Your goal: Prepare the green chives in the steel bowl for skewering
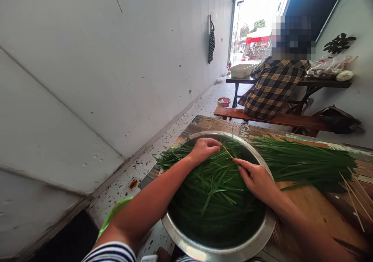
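Observation:
Over a wide steel bowl (pixel 264 231) of long green chives (pixel 210 188), both my hands pinch one thin wooden skewer (pixel 228 152). The fingers of my left hand (pixel 204 149) close at its far end; whether a chive leaf is pinched there too, I cannot tell. Lower down the stick, my right hand (pixel 254 176) grips it between thumb and fingers. Some leaves hang over the bowl's left rim. To the right, a big bundle of chives (pixel 303 159) lies on the wooden table, with several loose skewers (pixel 354 201) near its end.
A wooden board (pixel 317 211) lies right of the bowl. Beyond the table, a person in a plaid shirt (pixel 274 87) sits on a bench (pixel 279 119) at another table, which bears a white tub (pixel 241 70) and plastic bags (pixel 326 67). A white wall (pixel 101 60) runs along the left.

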Available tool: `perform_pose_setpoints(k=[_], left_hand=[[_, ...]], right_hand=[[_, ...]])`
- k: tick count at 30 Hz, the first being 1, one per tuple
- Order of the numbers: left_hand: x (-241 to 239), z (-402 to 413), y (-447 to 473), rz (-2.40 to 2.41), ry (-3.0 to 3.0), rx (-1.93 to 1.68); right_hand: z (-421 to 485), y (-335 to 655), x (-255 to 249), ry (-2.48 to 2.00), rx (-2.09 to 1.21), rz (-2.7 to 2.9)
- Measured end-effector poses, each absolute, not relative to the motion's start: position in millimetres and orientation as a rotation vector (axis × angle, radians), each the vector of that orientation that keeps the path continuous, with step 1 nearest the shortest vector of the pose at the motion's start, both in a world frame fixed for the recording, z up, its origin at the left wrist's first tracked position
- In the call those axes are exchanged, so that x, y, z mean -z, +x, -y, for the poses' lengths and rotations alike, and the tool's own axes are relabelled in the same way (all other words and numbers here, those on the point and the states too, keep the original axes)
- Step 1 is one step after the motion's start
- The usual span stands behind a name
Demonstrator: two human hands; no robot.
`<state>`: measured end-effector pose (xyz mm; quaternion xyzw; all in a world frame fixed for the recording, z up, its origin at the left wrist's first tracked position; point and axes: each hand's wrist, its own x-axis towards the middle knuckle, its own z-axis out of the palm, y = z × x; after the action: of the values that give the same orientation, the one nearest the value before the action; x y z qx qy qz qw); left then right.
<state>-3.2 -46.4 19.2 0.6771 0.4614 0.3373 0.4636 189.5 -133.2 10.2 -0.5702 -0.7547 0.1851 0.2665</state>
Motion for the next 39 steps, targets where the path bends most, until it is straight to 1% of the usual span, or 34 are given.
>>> perform_pose_setpoints(k=[3, 5, 9, 13, 16, 21, 26, 28, 33, 39], left_hand=[[-31, 59, -2, -0.893, 1.936, -0.611], [-37, 62, -3, -0.839, 2.094, -0.576], [-27, 53, -4, -1.237, 2.227, -0.690], [-6, 44, 3, -1.423, 2.281, -0.543], [-5, 44, 12, -1.534, 2.322, -0.488], [-11, 39, 18, -1.569, 2.185, -0.398], [-1, 31, 16, -1.507, 2.031, -0.537], [1, 31, 16, -1.483, 2.017, -0.588], [-4, 35, 19, -1.520, 2.026, -0.581], [-15, 36, 16, -1.594, 1.984, -0.635]], right_hand=[[132, 191, -9, -1.540, -0.528, 2.012], [131, 191, -9, -1.557, -0.547, 1.996], [132, 190, -10, -1.696, -0.465, 2.083], [137, 186, -13, -1.869, -0.255, 2.214], [142, 182, -18, -1.999, -0.109, 2.257], [144, 180, -20, -2.019, -0.012, 2.265], [142, 184, -16, -1.961, 0.045, 2.220], [141, 185, -15, -1.945, 0.046, 2.210], [140, 185, -13, -1.920, 0.005, 2.218], [135, 196, -9, -1.733, -0.225, 2.187]])
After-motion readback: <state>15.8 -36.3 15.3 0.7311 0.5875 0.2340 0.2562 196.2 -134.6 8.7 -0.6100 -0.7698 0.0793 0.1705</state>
